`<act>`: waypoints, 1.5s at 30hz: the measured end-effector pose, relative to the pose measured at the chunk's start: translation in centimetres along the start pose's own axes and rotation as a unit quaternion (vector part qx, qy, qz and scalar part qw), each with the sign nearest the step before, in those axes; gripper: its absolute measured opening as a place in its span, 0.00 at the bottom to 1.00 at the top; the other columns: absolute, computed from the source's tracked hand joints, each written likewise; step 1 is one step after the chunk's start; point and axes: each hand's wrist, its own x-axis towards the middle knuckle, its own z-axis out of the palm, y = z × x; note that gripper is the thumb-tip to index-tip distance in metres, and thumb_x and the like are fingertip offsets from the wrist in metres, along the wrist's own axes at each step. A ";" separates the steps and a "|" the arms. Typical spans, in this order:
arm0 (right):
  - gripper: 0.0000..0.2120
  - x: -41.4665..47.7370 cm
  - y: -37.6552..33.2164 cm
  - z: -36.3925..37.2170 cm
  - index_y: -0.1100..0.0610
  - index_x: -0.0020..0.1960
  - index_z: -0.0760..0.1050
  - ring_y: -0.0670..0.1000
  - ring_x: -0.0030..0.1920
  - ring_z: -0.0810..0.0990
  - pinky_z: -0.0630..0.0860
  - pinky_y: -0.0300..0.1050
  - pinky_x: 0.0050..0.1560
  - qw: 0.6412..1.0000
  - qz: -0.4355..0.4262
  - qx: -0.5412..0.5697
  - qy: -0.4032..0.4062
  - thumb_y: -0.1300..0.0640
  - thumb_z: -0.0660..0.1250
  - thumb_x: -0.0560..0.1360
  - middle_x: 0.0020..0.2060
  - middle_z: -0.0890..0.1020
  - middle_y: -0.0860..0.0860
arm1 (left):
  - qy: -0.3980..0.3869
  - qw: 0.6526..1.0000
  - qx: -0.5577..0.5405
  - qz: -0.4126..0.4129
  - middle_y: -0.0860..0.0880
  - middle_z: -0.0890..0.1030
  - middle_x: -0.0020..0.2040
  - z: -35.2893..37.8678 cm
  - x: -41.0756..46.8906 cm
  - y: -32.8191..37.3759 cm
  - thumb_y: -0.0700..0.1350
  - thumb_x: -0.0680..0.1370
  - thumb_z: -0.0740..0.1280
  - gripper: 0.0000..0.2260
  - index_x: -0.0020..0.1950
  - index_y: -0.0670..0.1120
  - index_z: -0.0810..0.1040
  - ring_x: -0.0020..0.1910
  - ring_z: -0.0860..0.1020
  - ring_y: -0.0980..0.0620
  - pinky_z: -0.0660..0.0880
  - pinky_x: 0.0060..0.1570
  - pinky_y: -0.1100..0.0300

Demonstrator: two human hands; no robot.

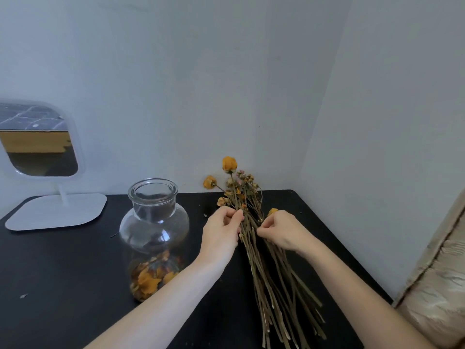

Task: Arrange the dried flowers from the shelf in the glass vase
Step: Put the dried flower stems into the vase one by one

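A bunch of dried flowers [266, 268] with long tan stems and orange and yellow heads lies on the black table [63, 285], heads toward the wall corner. My left hand [221, 233] pinches several stems just below the heads. My right hand [281, 230] pinches stems on the bunch's right side, beside a small orange head. The clear glass vase [153, 227] stands upright left of my left hand, its mouth open, with dried orange petals at its bottom. My left forearm passes in front of the vase's lower right side.
A white table mirror [40, 139] on a flat white base [57, 212] stands at the far left. White walls meet in a corner behind the flowers. A beige cushioned piece [437, 285] sits off the table's right edge. Small crumbs lie on the table.
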 end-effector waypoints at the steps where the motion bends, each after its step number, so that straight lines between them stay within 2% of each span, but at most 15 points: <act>1: 0.08 -0.2 -0.1 -0.5 0.55 0.40 0.80 0.44 0.36 0.78 0.72 0.36 0.35 1.000 -0.011 0.010 0.010 0.53 0.66 0.74 0.36 0.81 0.50 | -0.008 1.000 -0.008 0.012 0.51 0.71 0.30 -0.1 -0.2 0.7 0.44 0.79 0.62 0.07 0.46 0.42 0.77 0.26 0.68 0.58 0.67 0.26 0.67; 6: 0.07 -0.9 -2.0 -3.1 0.50 0.37 0.76 0.42 0.30 0.75 0.68 0.35 0.33 0.988 -0.083 0.091 0.091 0.53 0.66 0.74 0.29 0.78 0.46 | -0.035 0.994 -0.037 0.094 0.50 0.73 0.28 -1.7 -1.2 5.4 0.41 0.79 0.61 0.08 0.46 0.39 0.77 0.22 0.69 0.59 0.68 0.23 0.68; 8: 0.06 -1.1 -3.6 -4.5 0.51 0.41 0.76 0.39 0.27 0.72 0.65 0.33 0.31 0.980 -0.102 0.142 0.098 0.52 0.64 0.76 0.27 0.75 0.45 | -0.029 0.990 -0.052 0.128 0.53 0.73 0.27 -3.5 -1.2 8.0 0.41 0.80 0.60 0.08 0.45 0.40 0.77 0.22 0.69 0.59 0.68 0.22 0.68; 10: 0.07 -1.5 -5.7 -5.8 0.55 0.46 0.77 0.38 0.22 0.69 0.65 0.31 0.26 0.965 -0.127 0.216 0.073 0.53 0.63 0.77 0.26 0.74 0.45 | 0.014 0.983 -0.042 0.179 0.54 0.74 0.24 -6.0 -0.7 10.8 0.41 0.80 0.59 0.10 0.42 0.42 0.76 0.21 0.69 0.59 0.68 0.22 0.68; 12: 0.06 -1.8 -8.1 -6.9 0.57 0.46 0.76 0.41 0.21 0.68 0.63 0.31 0.22 0.945 -0.161 0.280 0.053 0.56 0.62 0.77 0.25 0.74 0.45 | 0.081 0.971 -0.037 0.220 0.56 0.73 0.23 -9.1 0.2 13.5 0.40 0.80 0.58 0.12 0.39 0.45 0.75 0.21 0.69 0.59 0.67 0.22 0.68; 16: 0.06 -2.0 -13.1 -7.9 0.59 0.45 0.75 0.43 0.24 0.68 0.63 0.34 0.23 0.911 -0.226 0.343 0.048 0.59 0.61 0.78 0.27 0.73 0.48 | 0.192 0.947 -0.031 0.256 0.56 0.70 0.24 -14.6 1.5 17.1 0.41 0.80 0.57 0.14 0.37 0.49 0.74 0.21 0.67 0.60 0.65 0.22 0.68; 19: 0.08 -1.8 -16.1 -8.1 0.59 0.42 0.73 0.45 0.25 0.68 0.62 0.35 0.23 0.881 -0.256 0.392 0.063 0.61 0.60 0.78 0.29 0.72 0.50 | 0.230 0.934 -0.007 0.272 0.56 0.69 0.24 -16.5 1.9 17.6 0.42 0.80 0.56 0.14 0.36 0.50 0.73 0.21 0.65 0.60 0.63 0.21 0.68; 23: 0.10 -1.2 -18.5 -7.7 0.58 0.38 0.71 0.45 0.26 0.67 0.63 0.35 0.23 0.852 -0.289 0.427 0.094 0.62 0.59 0.78 0.29 0.71 0.51 | 0.215 0.937 0.012 0.275 0.55 0.68 0.24 -17.1 2.4 16.5 0.42 0.81 0.56 0.14 0.36 0.50 0.72 0.21 0.64 0.60 0.61 0.21 0.68; 29: 0.09 -0.9 -19.4 -6.1 0.57 0.41 0.69 0.42 0.23 0.68 0.65 0.33 0.22 0.836 -0.305 0.435 0.138 0.62 0.58 0.79 0.28 0.71 0.50 | 0.163 0.949 0.079 0.257 0.52 0.71 0.29 -16.7 2.8 13.3 0.44 0.81 0.57 0.12 0.39 0.49 0.74 0.22 0.68 0.60 0.67 0.22 0.68; 32: 0.07 -0.7 -19.3 -5.2 0.58 0.42 0.69 0.43 0.22 0.69 0.66 0.34 0.22 0.839 -0.304 0.426 0.149 0.62 0.57 0.79 0.28 0.72 0.50 | 0.145 0.952 0.127 0.238 0.50 0.73 0.31 -16.7 2.8 11.4 0.43 0.80 0.59 0.10 0.40 0.48 0.76 0.23 0.69 0.60 0.68 0.24 0.67; 35: 0.06 -0.6 -19.0 -4.0 0.59 0.42 0.68 0.44 0.24 0.70 0.66 0.36 0.22 0.863 -0.299 0.383 0.139 0.62 0.58 0.79 0.29 0.72 0.51 | 0.123 0.955 0.172 0.209 0.51 0.73 0.32 -16.5 2.5 9.5 0.43 0.79 0.62 0.09 0.42 0.48 0.79 0.23 0.70 0.60 0.69 0.24 0.70; 39: 0.06 -0.7 -18.2 -2.2 0.58 0.41 0.69 0.45 0.24 0.71 0.68 0.36 0.23 0.901 -0.286 0.311 0.097 0.63 0.60 0.77 0.30 0.74 0.52 | 0.093 0.952 0.226 0.183 0.50 0.76 0.33 -16.7 1.7 7.7 0.47 0.76 0.66 0.07 0.41 0.47 0.81 0.27 0.69 0.57 0.69 0.28 0.69; 41: 0.06 -0.8 -17.7 -1.4 0.58 0.40 0.69 0.45 0.24 0.72 0.68 0.37 0.24 0.913 -0.274 0.292 0.074 0.63 0.61 0.76 0.30 0.75 0.52 | 0.077 0.953 0.238 0.168 0.51 0.75 0.32 -16.8 1.5 7.2 0.48 0.75 0.67 0.07 0.41 0.47 0.82 0.28 0.69 0.56 0.67 0.31 0.65; 45: 0.05 -0.9 -16.9 -0.4 0.57 0.40 0.72 0.44 0.23 0.72 0.70 0.37 0.26 0.930 -0.249 0.268 0.023 0.65 0.62 0.73 0.28 0.76 0.50 | 0.055 0.953 0.255 0.153 0.55 0.74 0.32 -16.8 1.5 6.9 0.48 0.76 0.66 0.05 0.42 0.52 0.81 0.28 0.70 0.58 0.65 0.32 0.65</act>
